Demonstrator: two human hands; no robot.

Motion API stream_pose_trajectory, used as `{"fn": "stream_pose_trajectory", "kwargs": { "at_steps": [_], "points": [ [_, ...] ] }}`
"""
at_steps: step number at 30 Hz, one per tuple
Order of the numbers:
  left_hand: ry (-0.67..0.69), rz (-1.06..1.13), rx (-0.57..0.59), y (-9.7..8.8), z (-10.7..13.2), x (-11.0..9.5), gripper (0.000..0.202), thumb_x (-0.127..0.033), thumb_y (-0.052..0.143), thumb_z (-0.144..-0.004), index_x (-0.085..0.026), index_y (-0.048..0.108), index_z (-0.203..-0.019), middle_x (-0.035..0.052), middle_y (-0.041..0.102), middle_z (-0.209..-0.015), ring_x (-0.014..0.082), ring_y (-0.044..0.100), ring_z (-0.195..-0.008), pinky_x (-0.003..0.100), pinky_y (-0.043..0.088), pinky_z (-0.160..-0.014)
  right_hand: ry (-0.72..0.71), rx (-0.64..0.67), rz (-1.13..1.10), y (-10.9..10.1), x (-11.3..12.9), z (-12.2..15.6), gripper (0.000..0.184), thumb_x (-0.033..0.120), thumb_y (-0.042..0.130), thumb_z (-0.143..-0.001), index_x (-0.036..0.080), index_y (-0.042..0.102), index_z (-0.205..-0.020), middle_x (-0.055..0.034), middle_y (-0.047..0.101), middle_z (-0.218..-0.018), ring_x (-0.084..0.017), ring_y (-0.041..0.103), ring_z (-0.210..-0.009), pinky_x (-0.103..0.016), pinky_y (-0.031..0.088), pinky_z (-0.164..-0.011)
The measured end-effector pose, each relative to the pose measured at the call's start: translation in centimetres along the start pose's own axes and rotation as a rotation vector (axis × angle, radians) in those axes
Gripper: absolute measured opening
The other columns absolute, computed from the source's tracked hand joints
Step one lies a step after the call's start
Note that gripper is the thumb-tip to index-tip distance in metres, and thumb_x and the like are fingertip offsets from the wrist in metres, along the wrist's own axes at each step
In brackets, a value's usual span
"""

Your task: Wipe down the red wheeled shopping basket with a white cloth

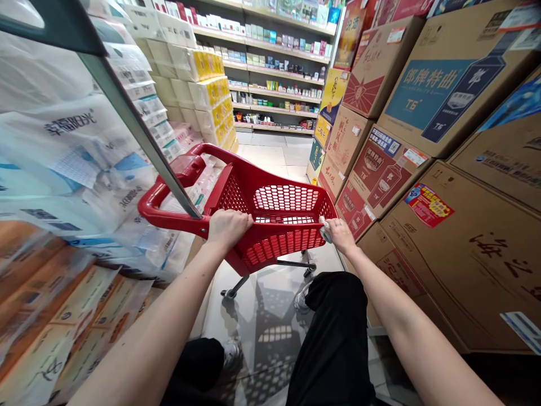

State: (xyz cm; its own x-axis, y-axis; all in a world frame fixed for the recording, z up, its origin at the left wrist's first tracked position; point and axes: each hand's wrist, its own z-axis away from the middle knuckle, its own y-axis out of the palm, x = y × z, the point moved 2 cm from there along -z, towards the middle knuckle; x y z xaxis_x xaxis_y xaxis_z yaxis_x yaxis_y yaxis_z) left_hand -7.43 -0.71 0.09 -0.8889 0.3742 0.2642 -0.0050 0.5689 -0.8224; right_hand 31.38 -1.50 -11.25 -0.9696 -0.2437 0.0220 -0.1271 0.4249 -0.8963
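Note:
A red plastic shopping cart [281, 239] with latticed walls stands across the aisle in front of me, its red push handle [163, 217] at the left. My left hand [229, 228] is closed over the near rim, close to the handle end. At the basket's right end my right hand [340, 232] is closed at the rim, pinching a crumpled whitish cloth or tissue [325, 230] against it. The floor shows through the lattice. A grey metal bar [135, 127] with a dark grip slants up from the cart to the upper left.
White tissue packs [71, 141] are stacked along the left, with orange packs [54, 327] below. Cardboard cartons [456, 242] rise close on the right. Shelves of small goods [283, 70] close off the far end. Light tiled floor [276, 158] runs between the stacks.

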Motion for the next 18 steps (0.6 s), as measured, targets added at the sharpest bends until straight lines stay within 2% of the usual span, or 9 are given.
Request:
{"fn": "stream_pose_trajectory", "kwargs": {
  "at_steps": [4, 7, 9, 11, 15, 17, 18],
  "points": [
    [-0.004, 0.008, -0.003, -0.1, -0.1, -0.2, 0.047, -0.028, 0.036, -0.095, -0.015, 0.070, -0.065, 0.0121, 0.070, -0.066, 0.0267, 0.066, -0.067, 0.038, 0.032, -0.061, 0.026, -0.019, 0.002, 0.2, 0.5, -0.2, 0.031, 0.025, 0.047, -0.098, 0.013, 0.061, -0.123, -0.0164, 0.064, -0.109, -0.027, 0.053, -0.106, -0.046, 0.036, -0.104],
    [-0.008, -0.007, -0.001, 0.0, -0.2, -0.1, 0.047, -0.027, 0.036, -0.095, -0.015, 0.070, -0.065, 0.0120, 0.070, -0.066, 0.0265, 0.066, -0.066, 0.038, 0.033, -0.061, -0.001, -0.009, -0.002, 0.1, 3.0, -1.0, 0.034, 0.025, 0.047, -0.098, 0.009, 0.059, -0.125, -0.0184, 0.062, -0.113, -0.027, 0.051, -0.106, -0.043, 0.040, -0.097],
    [-0.015, -0.016, 0.005, 0.1, -0.2, -0.1, 0.048, -0.028, 0.036, -0.095, -0.015, 0.070, -0.064, 0.0119, 0.069, -0.065, 0.0267, 0.066, -0.066, 0.038, 0.033, -0.061, -0.044, 0.001, -0.016, -0.1, 6.0, -2.0, 0.036, 0.030, 0.048, -0.098, 0.010, 0.059, -0.125, -0.0176, 0.062, -0.114, -0.026, 0.051, -0.102, -0.042, 0.040, -0.094],
    [-0.021, -0.018, 0.009, 0.0, -0.3, -0.1, 0.048, -0.028, 0.035, -0.095, -0.015, 0.070, -0.064, 0.0120, 0.069, -0.064, 0.0271, 0.066, -0.066, 0.038, 0.033, -0.061, -0.080, 0.005, -0.046, -0.2, 10.0, -3.3, 0.041, 0.039, 0.048, -0.099, 0.013, 0.059, -0.128, -0.0157, 0.062, -0.111, -0.026, 0.051, -0.100, -0.041, 0.040, -0.091],
    [-0.017, -0.015, 0.009, -0.1, -0.2, -0.5, 0.049, -0.027, 0.035, -0.095, -0.015, 0.070, -0.064, 0.0123, 0.069, -0.064, 0.0273, 0.066, -0.065, 0.038, 0.034, -0.061, -0.132, -0.028, -0.108, -0.4, 18.1, -5.8, 0.040, 0.038, 0.041, -0.102, 0.018, 0.055, -0.133, -0.0129, 0.061, -0.110, -0.024, 0.050, -0.098, -0.040, 0.041, -0.088],
    [-0.009, -0.008, 0.005, -0.2, -0.1, -0.6, 0.048, -0.028, 0.035, -0.095, -0.015, 0.070, -0.064, 0.0122, 0.069, -0.064, 0.0270, 0.066, -0.064, 0.038, 0.034, -0.060, -0.138, -0.045, -0.125, -0.7, 20.0, -6.3, 0.038, 0.037, 0.040, -0.102, 0.019, 0.054, -0.133, -0.0121, 0.060, -0.110, -0.024, 0.050, -0.098, -0.039, 0.042, -0.088],
    [-0.004, -0.003, 0.003, -0.2, 0.0, -0.5, 0.048, -0.028, 0.036, -0.095, -0.014, 0.070, -0.065, 0.0121, 0.070, -0.065, 0.0268, 0.066, -0.064, 0.038, 0.035, -0.060, -0.164, -0.046, -0.138, -0.8, 20.2, -6.4, 0.038, 0.037, 0.039, -0.103, 0.019, 0.054, -0.132, -0.0121, 0.060, -0.111, -0.024, 0.050, -0.099, -0.039, 0.042, -0.088]
  ]
}}
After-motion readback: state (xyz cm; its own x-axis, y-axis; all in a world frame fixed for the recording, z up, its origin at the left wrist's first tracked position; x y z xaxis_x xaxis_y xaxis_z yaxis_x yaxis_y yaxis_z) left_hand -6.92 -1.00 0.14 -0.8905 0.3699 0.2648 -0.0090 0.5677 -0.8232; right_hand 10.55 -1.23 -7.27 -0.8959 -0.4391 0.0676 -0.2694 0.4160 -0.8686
